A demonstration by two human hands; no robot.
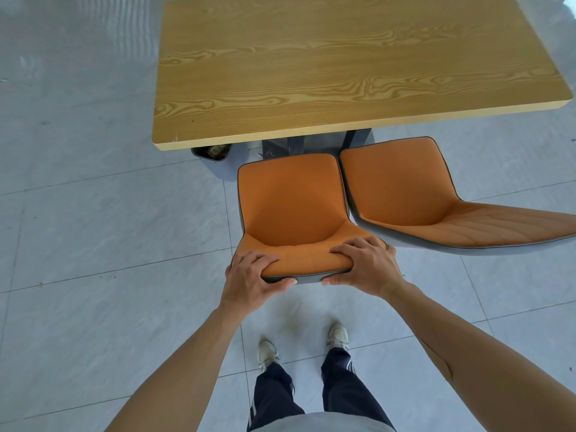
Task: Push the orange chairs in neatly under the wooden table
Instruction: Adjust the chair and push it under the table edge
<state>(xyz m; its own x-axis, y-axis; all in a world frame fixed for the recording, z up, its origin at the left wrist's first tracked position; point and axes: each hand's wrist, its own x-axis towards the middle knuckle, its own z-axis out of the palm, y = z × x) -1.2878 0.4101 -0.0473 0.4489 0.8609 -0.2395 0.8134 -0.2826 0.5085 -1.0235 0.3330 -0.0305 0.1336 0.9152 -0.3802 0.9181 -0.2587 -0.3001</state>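
Chairs, 2 in number and both orange, stand on the tiled floor [93,275] at the near long edge of the wooden table [343,63], neither yet under it. The left chair [293,201] faces the table squarely, its seat front close to the table edge. The right chair [405,188] sits just beside it, seats almost touching, and is skewed, its backrest swung out to my right.

My left hand [249,279] grips the left end of the left chair's backrest top, fingers curled over the front and thumb under the rear rim. My right hand [367,266] holds the right end the same way. Both grips are closed on the backrest.

In my judgement the step in hand is the forward push of this chair. Equal pressure from both hands should keep it straight. The dark table base [293,146] lies directly ahead of the seat, so the chair legs, hidden from view, may foul it. A slow push is advised, also watching the gap to the right chair.

Containers: 1 small dark bin [212,152] stands under the table's near left corner. Some refuse shows inside; I cannot identify it.
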